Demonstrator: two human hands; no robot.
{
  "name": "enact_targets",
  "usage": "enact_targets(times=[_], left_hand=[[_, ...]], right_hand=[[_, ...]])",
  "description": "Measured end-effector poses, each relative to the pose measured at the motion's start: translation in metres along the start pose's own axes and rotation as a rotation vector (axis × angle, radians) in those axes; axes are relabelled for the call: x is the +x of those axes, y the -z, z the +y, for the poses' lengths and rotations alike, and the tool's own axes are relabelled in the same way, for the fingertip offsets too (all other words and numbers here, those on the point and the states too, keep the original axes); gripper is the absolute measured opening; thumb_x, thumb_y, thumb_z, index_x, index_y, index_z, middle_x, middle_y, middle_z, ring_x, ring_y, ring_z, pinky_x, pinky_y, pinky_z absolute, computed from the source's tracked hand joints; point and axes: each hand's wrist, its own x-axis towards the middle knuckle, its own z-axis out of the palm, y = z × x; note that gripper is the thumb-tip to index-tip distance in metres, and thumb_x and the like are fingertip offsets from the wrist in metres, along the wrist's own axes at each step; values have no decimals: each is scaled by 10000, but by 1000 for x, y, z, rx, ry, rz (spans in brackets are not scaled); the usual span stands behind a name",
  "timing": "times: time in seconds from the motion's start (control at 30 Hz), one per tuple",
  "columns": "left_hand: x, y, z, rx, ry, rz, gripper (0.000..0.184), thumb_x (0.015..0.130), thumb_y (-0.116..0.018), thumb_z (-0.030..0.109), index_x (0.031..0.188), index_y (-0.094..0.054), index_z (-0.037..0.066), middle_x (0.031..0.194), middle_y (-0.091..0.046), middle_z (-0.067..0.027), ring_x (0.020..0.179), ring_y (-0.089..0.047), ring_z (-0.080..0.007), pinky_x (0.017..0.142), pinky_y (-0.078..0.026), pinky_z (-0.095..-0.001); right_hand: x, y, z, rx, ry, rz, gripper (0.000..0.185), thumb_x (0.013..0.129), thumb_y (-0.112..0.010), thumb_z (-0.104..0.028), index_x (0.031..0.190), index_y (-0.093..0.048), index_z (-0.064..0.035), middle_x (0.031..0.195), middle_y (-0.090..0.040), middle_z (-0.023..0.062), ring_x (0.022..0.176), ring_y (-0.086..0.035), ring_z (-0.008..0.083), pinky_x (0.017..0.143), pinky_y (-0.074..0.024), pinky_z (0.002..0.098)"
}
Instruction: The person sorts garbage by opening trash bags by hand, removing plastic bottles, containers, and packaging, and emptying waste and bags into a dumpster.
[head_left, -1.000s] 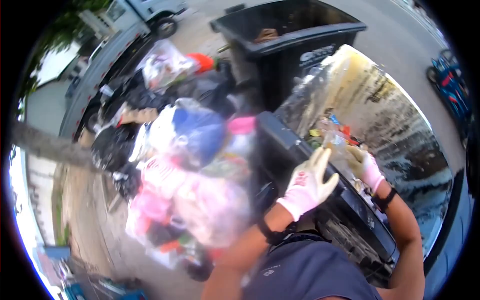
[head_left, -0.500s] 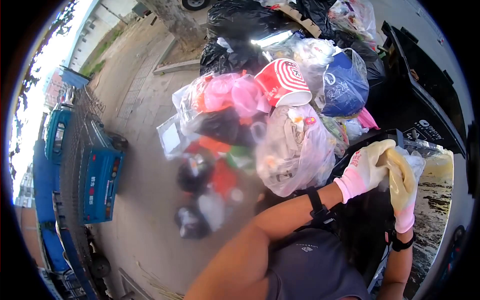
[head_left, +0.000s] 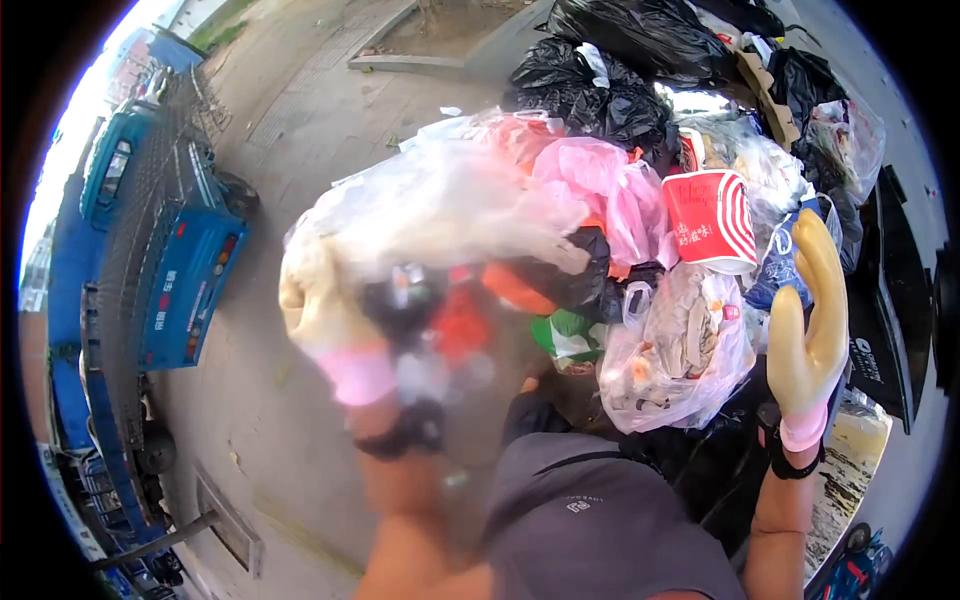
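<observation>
Two gloved hands are wide apart above a roadside heap of rubbish. Unlike half a second earlier, when they are close together over the stained panel (head_left: pixel 855 450) at the right, the left hand (head_left: pixel 318 300) is now far over to the left, taking a cloudy, see-through plastic bag (head_left: pixel 430 215) with it. So the bag is away from the panel, above the pavement (head_left: pixel 290 430) and the heap's left edge.

The left hand's fingers are closed, gripping one end of the bag, whose blurred length trails right towards a pink bag (head_left: pixel 600 200); whether the two touch is unclear. What the bag contains cannot be made out.

The right hand (head_left: pixel 810 350) is open, its fingers pointing up and spread, with nothing visible in its grip. It is nearest a blue bag (head_left: pixel 785 268) at the heap's right edge, in front of a black bin (head_left: pixel 888 320).

Between the hands, a red and white paper tub (head_left: pixel 708 220) is on its side above a clear bag of crumpled waste (head_left: pixel 670 355). Black bags (head_left: pixel 640 40) cover the heap's far edge. A blue truck (head_left: pixel 190 290) is at the pavement's left edge.
</observation>
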Motion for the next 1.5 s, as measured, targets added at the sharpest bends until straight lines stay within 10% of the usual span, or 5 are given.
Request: enact_targets(times=[0.2, 0.47, 1.07, 1.23, 1.5], left_hand=[[150, 139, -110, 240, 2, 379, 396, 975, -780, 115, 1325, -641, -7, 1269, -715, -166, 1092, -711, -262, 946, -588, -392], [163, 145, -228, 1415, 173, -235, 933, 934, -747, 537, 1608, -400, -6, 1666, -369, -265, 1547, -366, -400, 1246, -348, -457], [-84, -379, -166, 652, -1497, -1527, 554, 953, -662, 203, 1500, -572, 217, 1606, -482, -112, 1519, -410, -290, 1218, -343, -521], [-105, -395, -138, 929, -1122, -1884, 206, 927, -663, 172, 1006, -853, 182, 1085, -807, -107, 1035, -771, -302, 976, -545, -418], [-88, -333, -58, 709, -693, -1876, 339, 980, -631, 409, 1075, -754, 109, 1054, -737, -190, 986, -693, -429, 842, -562, -493]], right_hand=[[-3, -45, 76, -51, -558, 69, 688, 943, -790, -191, 1531, -496, 12, 1501, -587, 190, 1343, -601, 281, 1124, -462, 417], [-7, -94, 142, -103, -850, -178, 1093, 832, -871, -439, 1590, -300, 103, 1492, -548, 285, 1363, -597, 331, 1124, -487, 394], [-64, -116, 125, -86, -714, 69, 1126, 795, -904, -320, 1621, -249, 75, 1580, -440, 287, 1445, -489, 393, 1185, -425, 421], [-87, -112, 115, -97, -724, 74, 1162, 793, -907, -221, 1658, -178, 42, 1610, -409, 257, 1464, -471, 347, 1195, -421, 402], [-104, -97, 101, -133, -711, 48, 954, 835, -835, -210, 1613, -340, 35, 1504, -560, 241, 1372, -596, 337, 1134, -483, 422]])
